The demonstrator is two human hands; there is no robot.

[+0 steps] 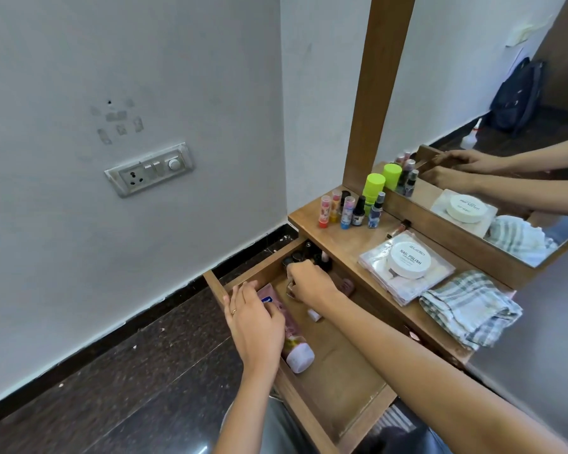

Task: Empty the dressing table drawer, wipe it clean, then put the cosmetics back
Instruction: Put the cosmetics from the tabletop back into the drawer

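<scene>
Drawer (341,368): right hand (312,283) grips bottle (288,290), left hand (254,322) over tube (294,345); cloth (469,306) nearby.

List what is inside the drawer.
A pink tube lies along the left wall under the left hand; dark bottles stand at the far end; a small white piece lies mid-floor. The right hand hides most of the item it grips.

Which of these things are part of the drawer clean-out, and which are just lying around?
Job: drawer, pink tube, small bottles, tabletop bottles, white tub, checked cloth.
Lying about: wall switch panel, backpack in mirror.
</scene>
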